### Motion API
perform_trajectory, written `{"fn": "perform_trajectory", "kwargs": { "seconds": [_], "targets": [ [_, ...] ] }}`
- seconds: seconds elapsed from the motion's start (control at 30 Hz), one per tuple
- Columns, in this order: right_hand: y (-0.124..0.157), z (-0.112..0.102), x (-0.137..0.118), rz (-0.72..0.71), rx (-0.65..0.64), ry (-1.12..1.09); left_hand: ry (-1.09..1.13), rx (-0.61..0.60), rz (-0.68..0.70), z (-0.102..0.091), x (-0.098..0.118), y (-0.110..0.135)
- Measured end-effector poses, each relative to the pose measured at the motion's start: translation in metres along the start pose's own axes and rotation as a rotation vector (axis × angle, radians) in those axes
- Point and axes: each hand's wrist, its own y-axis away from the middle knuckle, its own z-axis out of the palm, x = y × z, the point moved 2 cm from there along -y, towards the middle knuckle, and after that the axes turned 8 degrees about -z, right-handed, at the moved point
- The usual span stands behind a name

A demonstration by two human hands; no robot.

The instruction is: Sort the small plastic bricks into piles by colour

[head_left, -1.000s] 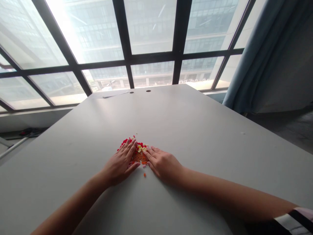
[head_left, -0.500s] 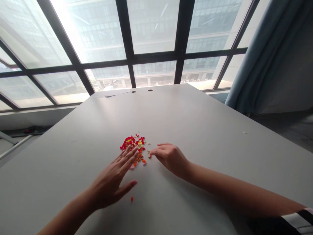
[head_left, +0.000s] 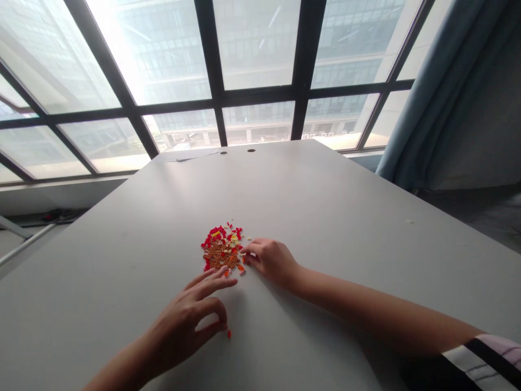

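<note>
A pile of tiny toy building bricks (head_left: 220, 255), red, brown, orange, yellow and pale, lies on the white table (head_left: 325, 206). Below the pile, my left hand (head_left: 191, 312) has its thumb and forefinger pinched at a small orange-red brick (head_left: 229, 334). The hand's other fingers stretch toward the pile's near edge. On the pile's right side, my right hand (head_left: 272, 260) is bent, its fingertips closed around a small orange brick (head_left: 244, 260). Part of that brick is hidden by the fingers.
Pale loose bricks (head_left: 249, 238) lie by the pile's right edge. Papers (head_left: 191, 156) and two round cable holes (head_left: 251, 150) are at the table's far end. Beyond stand large windows (head_left: 256, 49), with a blue curtain (head_left: 431, 103) at the right.
My left hand has drawn back from over the pile, its thumb and forefinger closing at the orange-red brick, which has shifted right. My right hand has moved left against the pile.
</note>
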Motion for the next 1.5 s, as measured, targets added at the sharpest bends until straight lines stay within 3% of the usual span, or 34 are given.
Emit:
{"fn": "perform_trajectory", "kwargs": {
  "seconds": [0.1,0.23,0.43,0.57,0.7,0.8,0.9,1.07,1.2,1.33,1.5],
  "targets": [
    [0.004,-0.008,-0.002,0.018,-0.006,-0.068,0.005,0.053,0.034,0.004,0.000,0.000],
    [0.010,-0.011,0.002,0.041,-0.061,-0.217,0.009,0.027,0.086,0.013,0.001,0.000],
    [-0.005,0.005,0.007,0.024,0.121,-0.266,-0.006,0.054,0.052,0.007,0.006,-0.005],
    [-0.010,0.003,0.015,0.056,0.226,-0.241,0.018,-0.031,-0.002,-0.001,0.004,0.002],
    [-0.006,0.002,0.018,0.031,0.144,-0.269,0.000,-0.101,0.046,0.000,0.009,0.007],
    [-0.008,0.002,0.022,0.016,0.130,-0.353,-0.030,-0.041,0.108,0.000,0.015,0.003],
    [-0.016,-0.001,0.030,0.064,0.191,-0.276,-0.065,0.086,0.127,-0.003,0.013,-0.007],
    [-0.022,0.007,0.021,0.033,0.114,-0.223,-0.093,0.366,-0.047,-0.005,-0.018,-0.029],
    [-0.027,0.016,0.008,0.006,0.103,-0.316,-0.075,0.461,-0.186,0.003,-0.041,-0.036],
    [-0.056,0.021,0.022,0.059,0.151,-0.192,-0.026,0.478,-0.294,0.010,-0.043,-0.031],
    [-0.081,0.035,0.028,-0.005,0.019,-0.118,-0.213,0.385,-0.400,0.025,-0.035,-0.015]
  ]
}}
